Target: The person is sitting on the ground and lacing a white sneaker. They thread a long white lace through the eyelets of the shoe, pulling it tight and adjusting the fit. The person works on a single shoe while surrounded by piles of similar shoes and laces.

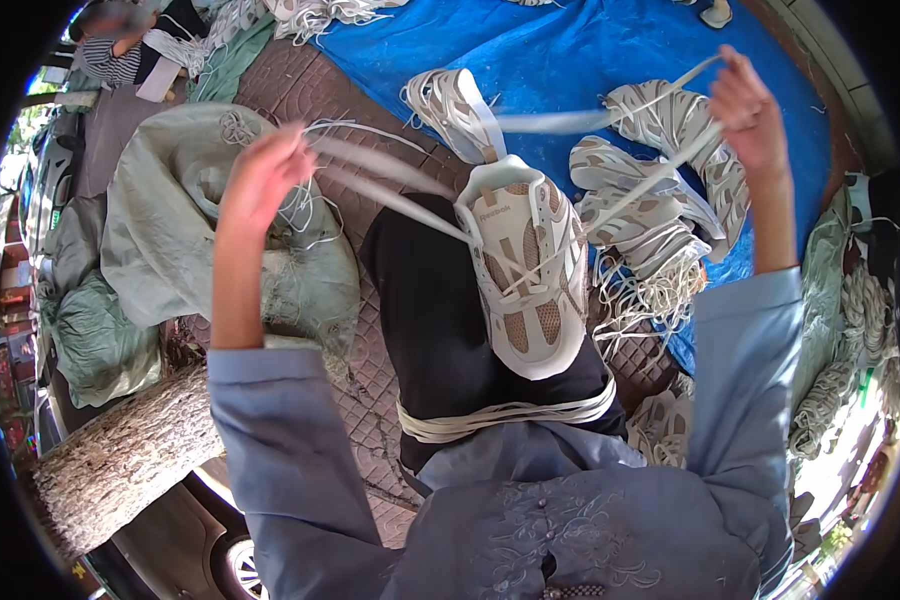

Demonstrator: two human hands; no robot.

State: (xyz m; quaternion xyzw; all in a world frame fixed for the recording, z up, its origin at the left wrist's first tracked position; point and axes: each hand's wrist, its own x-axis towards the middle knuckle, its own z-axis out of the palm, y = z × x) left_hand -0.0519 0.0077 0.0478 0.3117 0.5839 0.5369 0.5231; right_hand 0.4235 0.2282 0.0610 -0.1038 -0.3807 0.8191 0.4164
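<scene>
One beige shoe (560, 285), partly laced, its laces (395, 212) drawn wide.
Below and between the fingers, the shoe rests on a black-clad leg (420, 310), toe toward the body. Fingers of the blurred left hand (268, 180) and right hand (750, 112) appear closed on the laces. The step seems to be pulling through; the next move likely calls for threading higher eyelets.

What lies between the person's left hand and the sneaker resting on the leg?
In the head view, blurred strands of pale shoelace run across that stretch from the left hand to the sneaker, above patterned paving and a black trouser leg.
</scene>
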